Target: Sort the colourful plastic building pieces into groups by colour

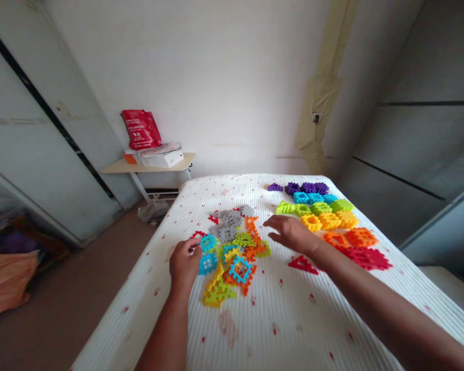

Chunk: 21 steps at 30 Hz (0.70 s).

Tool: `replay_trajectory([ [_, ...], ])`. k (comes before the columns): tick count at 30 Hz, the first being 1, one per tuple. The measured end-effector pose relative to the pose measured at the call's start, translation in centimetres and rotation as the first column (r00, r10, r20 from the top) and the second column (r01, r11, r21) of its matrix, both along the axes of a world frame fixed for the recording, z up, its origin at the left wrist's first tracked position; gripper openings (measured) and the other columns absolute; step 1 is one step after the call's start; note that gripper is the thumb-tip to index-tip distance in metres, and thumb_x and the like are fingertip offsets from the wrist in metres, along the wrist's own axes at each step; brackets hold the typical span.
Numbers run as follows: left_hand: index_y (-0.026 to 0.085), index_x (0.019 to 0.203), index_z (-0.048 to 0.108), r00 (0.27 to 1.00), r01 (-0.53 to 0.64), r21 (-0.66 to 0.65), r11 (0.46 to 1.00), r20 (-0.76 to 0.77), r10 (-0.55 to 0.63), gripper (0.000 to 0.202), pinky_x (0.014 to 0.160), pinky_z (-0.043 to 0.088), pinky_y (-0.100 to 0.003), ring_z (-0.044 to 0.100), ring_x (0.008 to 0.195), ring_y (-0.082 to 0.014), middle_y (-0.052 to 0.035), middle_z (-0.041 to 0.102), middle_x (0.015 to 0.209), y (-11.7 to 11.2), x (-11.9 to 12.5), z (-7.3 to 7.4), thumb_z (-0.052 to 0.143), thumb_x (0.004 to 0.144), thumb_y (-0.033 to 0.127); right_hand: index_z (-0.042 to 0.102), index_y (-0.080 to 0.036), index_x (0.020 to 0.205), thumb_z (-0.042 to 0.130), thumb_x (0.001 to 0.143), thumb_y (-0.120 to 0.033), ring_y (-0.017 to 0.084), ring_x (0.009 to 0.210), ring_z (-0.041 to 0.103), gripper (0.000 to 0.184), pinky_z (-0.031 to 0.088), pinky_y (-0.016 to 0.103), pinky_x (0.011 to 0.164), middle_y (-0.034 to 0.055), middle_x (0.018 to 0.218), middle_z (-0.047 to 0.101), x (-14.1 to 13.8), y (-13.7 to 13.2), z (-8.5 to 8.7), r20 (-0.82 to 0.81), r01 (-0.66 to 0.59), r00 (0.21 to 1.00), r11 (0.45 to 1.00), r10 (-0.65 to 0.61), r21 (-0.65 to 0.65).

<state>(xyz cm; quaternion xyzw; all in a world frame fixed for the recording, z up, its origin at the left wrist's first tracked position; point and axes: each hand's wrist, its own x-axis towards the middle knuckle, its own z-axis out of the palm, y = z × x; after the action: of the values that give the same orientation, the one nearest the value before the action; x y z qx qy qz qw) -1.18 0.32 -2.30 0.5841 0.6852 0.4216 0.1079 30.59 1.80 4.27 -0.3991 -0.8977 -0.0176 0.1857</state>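
Two hands were positioned over a loose heap of interlocking plastic blocks (239, 268) on a white mattress (278, 314) flecked with red. The left hand (184, 264) was curled at the heap's left edge, beside a blue block (208, 264); whether it gripped a piece could not be determined. The right hand (292, 234) was open and empty, fingers spread, between the heap and colour-sorted rows of blocks (325, 219), which ran from purple (far) to red (near). A red triangular block (302, 265) lay near that hand.
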Motion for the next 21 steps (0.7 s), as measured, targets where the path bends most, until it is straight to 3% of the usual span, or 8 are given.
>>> replay_trajectory([
  [3,0.020,0.090,0.068,0.983,0.042,-0.041,0.998,-0.176,-0.048,0.027,0.085,0.045,-0.034,0.061,0.087,-0.0226,-0.0063,0.068,0.091,0.2,0.3,-0.3,0.051,0.070,0.027,0.061,-0.018,0.092,0.049,0.084,-0.015,0.014,0.080,0.060,0.014,0.047,0.025,0.069,0.0043,0.086,0.064,-2.5,-4.4,-1.5,-0.011,-0.158,0.987,0.987,0.158,-0.006],
  [6,0.020,0.105,0.063,0.938,0.004,-0.104,0.995,-0.344,-0.040,0.036,0.092,0.040,-0.036,0.057,0.102,-0.0256,-0.0094,0.065,0.105,0.2,1.1,-0.4,0.053,0.073,0.032,0.058,-0.018,0.082,0.049,0.084,-0.014,0.013,0.071,0.057,0.010,0.044,0.023,0.062,0.0026,0.078,0.062,-4.0,-7.0,-3.2,0.008,-0.153,0.988,0.988,0.153,0.004],
  [9,0.018,0.118,0.055,0.899,-0.090,-0.196,0.976,-0.438,-0.006,0.048,0.089,0.041,-0.039,0.052,0.109,-0.0295,-0.0134,0.057,0.119,0.1,1.7,-0.2,0.052,0.075,0.039,0.055,-0.018,0.075,0.046,0.086,-0.015,0.012,0.061,0.053,0.014,0.040,0.023,0.056,0.0014,0.071,0.059,-4.5,-7.8,-5.0,0.014,-0.121,0.993,0.991,0.120,0.057],
  [15,0.017,0.117,0.055,0.902,-0.107,-0.264,0.959,-0.431,-0.018,0.048,0.088,0.042,-0.040,0.051,0.109,-0.0313,-0.0146,0.052,0.122,0.1,1.9,0.3,0.050,0.076,0.040,0.055,-0.019,0.074,0.040,0.090,-0.018,0.013,0.059,0.051,0.022,0.040,0.026,0.053,0.0020,0.072,0.060,-4.6,-7.4,-7.1,-0.051,-0.128,0.989,0.982,0.136,0.140],
  [21,0.014,0.112,0.056,0.954,-0.079,-0.147,0.986,-0.299,0.032,0.048,0.089,0.042,-0.039,0.054,0.102,-0.0294,-0.0155,0.058,0.108,0.2,1.6,0.2,0.056,0.070,0.037,0.058,-0.021,0.078,0.041,0.090,-0.018,0.014,0.059,0.052,0.020,0.041,0.026,0.051,0.0027,0.073,0.061,-4.7,-7.3,-6.9,-0.092,-0.121,0.986,0.978,0.138,0.169],
])
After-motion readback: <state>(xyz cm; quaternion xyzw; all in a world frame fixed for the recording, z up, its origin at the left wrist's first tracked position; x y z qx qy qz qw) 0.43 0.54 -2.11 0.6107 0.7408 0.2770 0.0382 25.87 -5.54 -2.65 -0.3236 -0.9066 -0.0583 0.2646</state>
